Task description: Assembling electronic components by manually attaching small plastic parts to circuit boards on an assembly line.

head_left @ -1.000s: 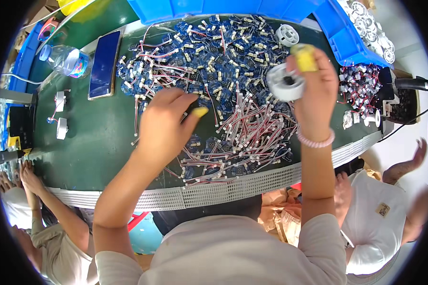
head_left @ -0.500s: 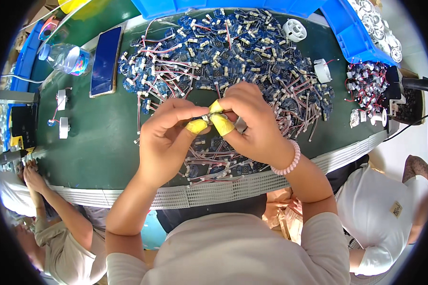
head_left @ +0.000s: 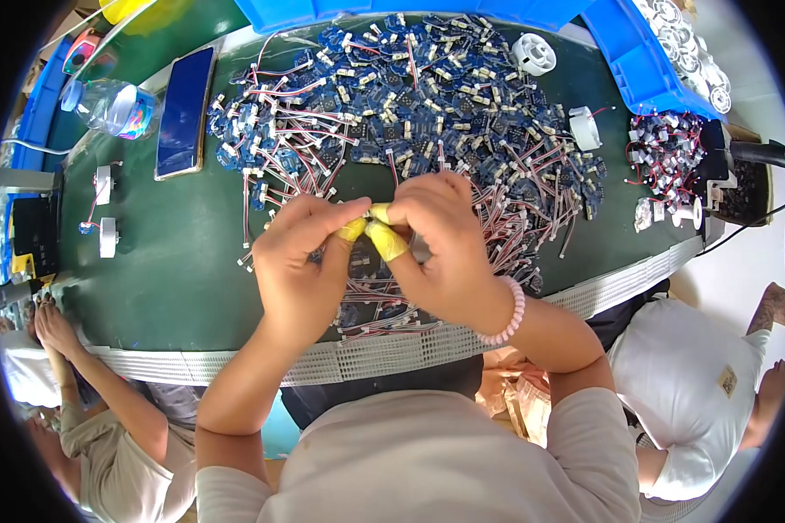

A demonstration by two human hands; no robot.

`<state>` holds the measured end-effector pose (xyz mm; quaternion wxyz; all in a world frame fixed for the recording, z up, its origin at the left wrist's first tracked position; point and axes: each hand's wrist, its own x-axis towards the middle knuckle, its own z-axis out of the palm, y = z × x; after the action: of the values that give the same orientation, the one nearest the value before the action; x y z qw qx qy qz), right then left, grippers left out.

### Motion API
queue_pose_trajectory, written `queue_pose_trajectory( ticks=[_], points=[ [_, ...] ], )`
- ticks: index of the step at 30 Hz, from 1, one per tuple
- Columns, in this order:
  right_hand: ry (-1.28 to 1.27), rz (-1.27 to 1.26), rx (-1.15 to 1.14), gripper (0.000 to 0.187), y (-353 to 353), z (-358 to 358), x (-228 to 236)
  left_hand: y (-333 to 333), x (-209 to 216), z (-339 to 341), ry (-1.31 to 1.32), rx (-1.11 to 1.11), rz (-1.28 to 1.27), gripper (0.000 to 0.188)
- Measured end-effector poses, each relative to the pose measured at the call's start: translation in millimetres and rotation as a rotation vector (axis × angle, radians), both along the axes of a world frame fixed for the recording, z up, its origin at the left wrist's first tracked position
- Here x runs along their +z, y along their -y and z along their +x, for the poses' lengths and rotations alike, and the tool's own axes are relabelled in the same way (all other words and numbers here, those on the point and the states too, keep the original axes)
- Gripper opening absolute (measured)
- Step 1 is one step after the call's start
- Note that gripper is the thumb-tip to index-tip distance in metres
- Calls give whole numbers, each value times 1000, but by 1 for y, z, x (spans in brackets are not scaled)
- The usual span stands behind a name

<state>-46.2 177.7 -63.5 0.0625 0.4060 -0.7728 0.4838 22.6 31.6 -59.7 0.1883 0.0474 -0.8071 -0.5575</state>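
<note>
My left hand [head_left: 295, 261] and my right hand [head_left: 452, 248] meet over the middle of the green table, thumbs and forefingers pinched together tip to tip. Between them is a small part, almost wholly covered by the fingers, so I cannot make out its kind. Yellow tape wraps the left thumb tip and the right thumb and forefinger tips. Just beyond my hands spreads a large heap of small blue circuit boards [head_left: 462, 100], mixed with red, white and black cables [head_left: 532, 187] bearing white plugs. More cabled boards [head_left: 384, 309] lie under and nearer than my hands.
On the left are a phone [head_left: 183, 113], a plastic bottle [head_left: 113, 109] and two white round parts joined by wires [head_left: 105, 235]. White round housings [head_left: 534, 55] edge the heap. At right, a blue bin [head_left: 641, 70] stands behind small wired motors [head_left: 667, 152]. Co-workers sit either side.
Both hands have shifted slightly left and drawn closer together. The small part, earlier showing a pale bit between the fingertips, is now nearly hidden. My view has also shifted a little.
</note>
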Motion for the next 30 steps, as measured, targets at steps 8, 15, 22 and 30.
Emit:
queue_pose_trajectory(
  ticks=[8,15,22,30],
  points=[
    [-7,129,15,13,-4,-42,6,3,-2,-6,47,-8,-10,27],
    [-310,577,-143,10,14,-64,4,12,-9,-10,73,83,49,24],
    [-72,359,-96,8,12,-60,-7,18,-13,-8,54,94,161,24],
    [93,122,225,23,0,-35,9,22,-8,-7,71,-71,293,28]
  ],
)
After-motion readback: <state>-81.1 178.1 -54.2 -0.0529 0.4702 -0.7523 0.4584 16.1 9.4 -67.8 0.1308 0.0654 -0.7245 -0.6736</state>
